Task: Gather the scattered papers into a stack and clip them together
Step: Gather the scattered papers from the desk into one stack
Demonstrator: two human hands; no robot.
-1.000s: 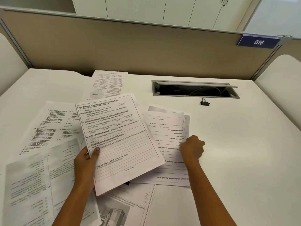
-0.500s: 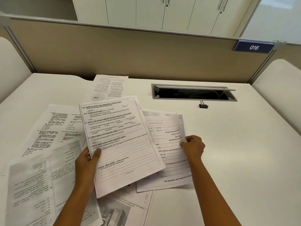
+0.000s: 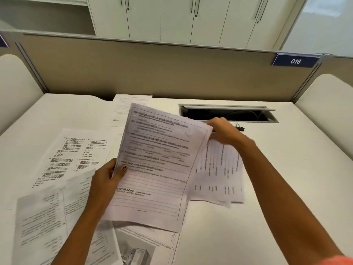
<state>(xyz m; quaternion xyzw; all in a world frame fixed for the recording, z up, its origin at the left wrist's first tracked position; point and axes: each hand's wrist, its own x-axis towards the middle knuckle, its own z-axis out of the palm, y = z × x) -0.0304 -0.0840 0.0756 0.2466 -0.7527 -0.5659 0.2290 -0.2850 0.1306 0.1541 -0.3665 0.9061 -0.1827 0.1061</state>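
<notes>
Above the middle of the white desk (image 3: 286, 169), the left hand (image 3: 107, 176) pinches a white printed sheet (image 3: 158, 169) by its left edge; the right hand (image 3: 223, 132) grips white ruled pages (image 3: 219, 173) by their tops. Best to slide these squarely beneath, edges matched. A small black binder clip (image 3: 241, 128) lies toward the far edge. A blue plate (image 3: 295, 61) reads "016"; the page print is blurred.

The white desk (image 3: 286, 178) carries loose printed papers (image 3: 76, 150) at left and, probably, a black binder clip (image 3: 241, 128) near its cable opening (image 3: 227, 114).
</notes>
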